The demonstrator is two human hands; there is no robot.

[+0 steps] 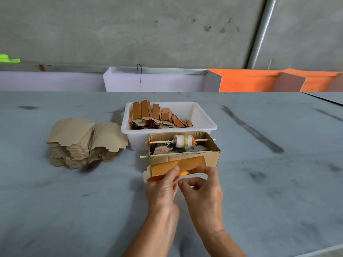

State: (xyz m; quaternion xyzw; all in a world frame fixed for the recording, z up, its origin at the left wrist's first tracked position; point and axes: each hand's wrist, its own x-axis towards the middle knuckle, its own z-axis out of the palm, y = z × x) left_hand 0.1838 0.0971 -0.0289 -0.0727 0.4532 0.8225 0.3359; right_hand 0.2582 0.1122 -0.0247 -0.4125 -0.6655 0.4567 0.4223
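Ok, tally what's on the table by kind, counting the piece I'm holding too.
White plastic tub: 1
Cardboard box: 1
Piles of flat brown blanks: 2
Orange carton, held by left hand and right hand: 1
Total: 5

Both bare forearms [157,236] reach in from the near edge, side by side. The left hand [163,191] and the right hand [204,190], fingers curled, each pinch a flat orange cardboard blank [167,168].
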